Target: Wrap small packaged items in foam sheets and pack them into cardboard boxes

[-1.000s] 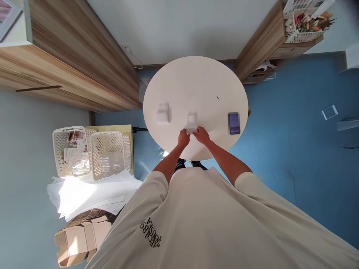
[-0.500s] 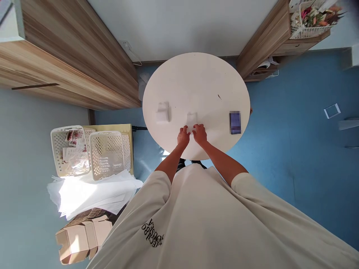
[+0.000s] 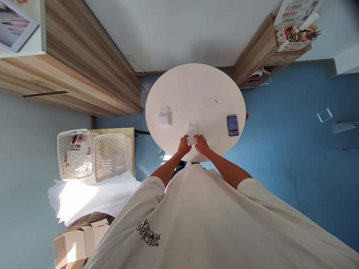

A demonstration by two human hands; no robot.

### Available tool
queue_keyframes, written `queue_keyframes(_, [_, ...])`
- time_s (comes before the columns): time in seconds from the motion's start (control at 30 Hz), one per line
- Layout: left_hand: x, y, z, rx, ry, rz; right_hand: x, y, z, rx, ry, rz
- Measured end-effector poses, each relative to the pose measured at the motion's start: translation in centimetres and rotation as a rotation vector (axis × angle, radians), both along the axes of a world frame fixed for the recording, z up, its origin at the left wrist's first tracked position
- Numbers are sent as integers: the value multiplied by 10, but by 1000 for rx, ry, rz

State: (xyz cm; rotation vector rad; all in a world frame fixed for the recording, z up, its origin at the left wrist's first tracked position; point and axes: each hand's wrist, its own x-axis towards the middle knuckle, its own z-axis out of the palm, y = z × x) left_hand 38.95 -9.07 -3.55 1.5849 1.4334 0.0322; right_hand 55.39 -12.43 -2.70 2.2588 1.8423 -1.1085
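My left hand (image 3: 184,145) and my right hand (image 3: 201,143) are near the front edge of the round white table (image 3: 196,84). Between them lies a small white wrapping sheet (image 3: 192,131), thin and soft-looking, apparently folded. My curled fingers pinch it at its left and right sides, close to its near end. A similar white stack (image 3: 164,117) sits farther left on the table, untouched. The exact material of both white pieces is too small to make out.
A phone-like dark device (image 3: 232,125) with a blurred screen lies at the table's right. Lower left stand two white perforated baskets (image 3: 60,153) (image 3: 98,157), white sheets (image 3: 112,194) and a cardboard box (image 3: 75,243). Wooden cabinets (image 3: 92,63) flank the table's far side.
My hands have moved slightly apart, to the two sides of the white wrapping sheet, showing more of its near end. The whole view has shifted a little as the head moved.
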Motion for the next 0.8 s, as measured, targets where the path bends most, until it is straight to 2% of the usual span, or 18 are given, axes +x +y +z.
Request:
queue_keyframes(0.17, [-14,-13,14,-44,-8,-37,10,-13,14,-51,64,51])
queue_keyframes(0.33, [-13,2,21,-4,47,-94,25,5,20,-91,170,13])
queue_keyframes(0.5, [-4,20,16,-12,30,-37,28,27,13,-64,124,-26])
queue_keyframes(0.67, [0,15,16,-23,31,-7,19,38,2,-50,29,-68])
queue_keyframes(0.8, [5,5,22,192,146,-53,20,45,-5,-52,46,-84])
